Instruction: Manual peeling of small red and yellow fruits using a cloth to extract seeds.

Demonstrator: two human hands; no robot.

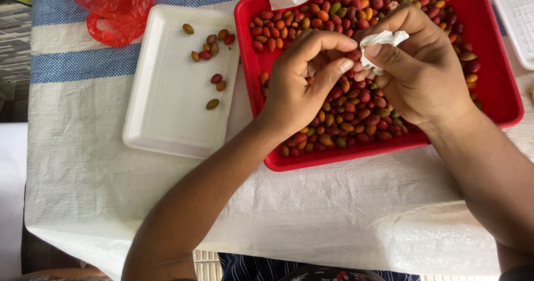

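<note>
We pinch a crumpled white tissue (381,42) in our right hand (423,72), fingers closed on it, over the red tray (503,100) of red, orange and green coffee cherries (356,111). Our left hand (297,86), at nine o'clock of the tissue, curls with thumb and forefinger nearly meeting; whether it grips a cherry we cannot tell. Farther toward nine o'clock lies a white tray (161,108) with a few cherries.

Informal sorting table, home or small farm setting. Woven white sack cloth with blue stripes (83,64) as cover, red tray (503,100) of small mixed-colour fruits (356,117), white tray (167,114), red plastic bag (114,5).
</note>
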